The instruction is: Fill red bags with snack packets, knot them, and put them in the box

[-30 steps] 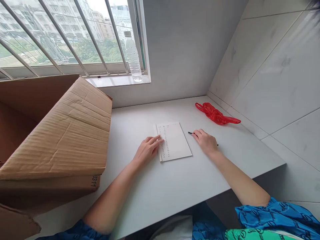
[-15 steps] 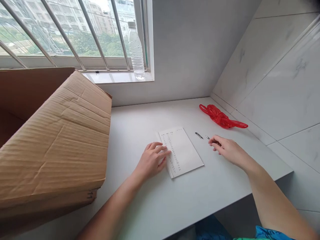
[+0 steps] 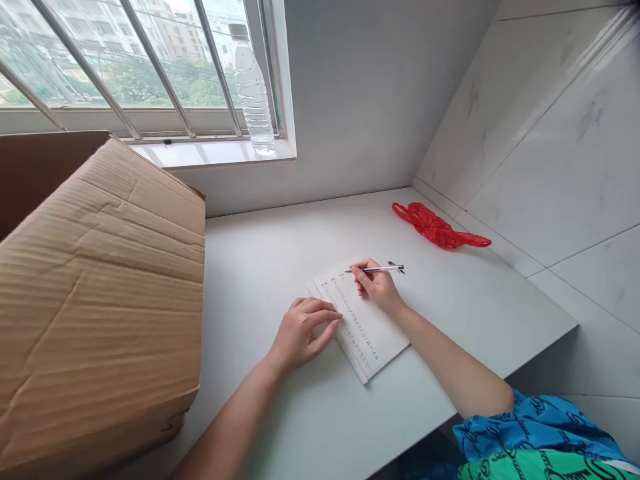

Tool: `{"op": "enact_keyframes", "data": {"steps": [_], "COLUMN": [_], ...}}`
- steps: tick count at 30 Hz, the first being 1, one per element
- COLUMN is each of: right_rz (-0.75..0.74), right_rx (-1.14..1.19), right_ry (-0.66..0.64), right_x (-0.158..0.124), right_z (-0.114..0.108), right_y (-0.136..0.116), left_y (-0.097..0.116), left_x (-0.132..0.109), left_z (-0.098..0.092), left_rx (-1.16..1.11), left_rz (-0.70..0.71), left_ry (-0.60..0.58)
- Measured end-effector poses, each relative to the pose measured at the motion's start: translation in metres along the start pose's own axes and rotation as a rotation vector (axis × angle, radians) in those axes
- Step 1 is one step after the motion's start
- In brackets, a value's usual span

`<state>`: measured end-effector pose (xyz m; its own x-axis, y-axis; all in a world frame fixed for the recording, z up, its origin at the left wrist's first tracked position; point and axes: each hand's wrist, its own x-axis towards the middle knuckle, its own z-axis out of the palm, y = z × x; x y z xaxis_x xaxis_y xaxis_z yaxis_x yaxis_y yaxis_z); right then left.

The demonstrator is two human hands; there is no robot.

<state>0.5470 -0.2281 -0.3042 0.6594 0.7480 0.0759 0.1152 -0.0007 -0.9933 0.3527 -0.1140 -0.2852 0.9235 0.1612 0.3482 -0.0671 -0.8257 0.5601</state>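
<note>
A white notebook [image 3: 387,333] with rows of small dark marks lies tilted on the white table [image 3: 300,433]. My right hand [image 3: 376,287] is closed around a pen [image 3: 373,269], whose tip is over the upper part of the page. My left hand [image 3: 307,331] rests on the notebook's left edge, fingers loosely spread and holding nothing. Just beyond the pen's back end lies a small dark object [image 3: 400,269], possibly a pen cap or clip, partly covered by the pen.
A large cardboard box [image 3: 120,287] fills the left side. The crumpled red plastic bag [image 3: 435,227] lies at the back right, near the tiled wall. A water bottle [image 3: 254,97] stands on the windowsill [image 3: 190,155]. The table's front edge runs along the lower right.
My right hand has moved left with the pen, from beside the notebook to over its upper page. The notebook has turned slightly beneath my left hand, and the view has shifted.
</note>
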Motion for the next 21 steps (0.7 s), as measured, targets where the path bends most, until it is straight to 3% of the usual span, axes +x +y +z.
{"op": "enact_keyframes", "data": {"steps": [3,7,21], "right_rz": [-0.042,-0.096,-0.105], "right_rx": [-0.124,-0.296,-0.382], "right_ry": [-0.025,0.041,0.026], "right_x": [-0.0041,-0.0040,-0.0013], "right_z": [-0.0013,0.0003,0.0019], "right_y": [0.0021,0.0009,0.0008], "left_y": [-0.0042,-0.0046,-0.0056], "left_x": [0.0009,0.0011,0.0017], "left_z": [0.0010,0.0011,0.0011], "left_rx": [-0.097,-0.161,-0.163], "left_rz": [-0.064,-0.113,-0.123], "left_ry": [0.022,0.040,0.028]}}
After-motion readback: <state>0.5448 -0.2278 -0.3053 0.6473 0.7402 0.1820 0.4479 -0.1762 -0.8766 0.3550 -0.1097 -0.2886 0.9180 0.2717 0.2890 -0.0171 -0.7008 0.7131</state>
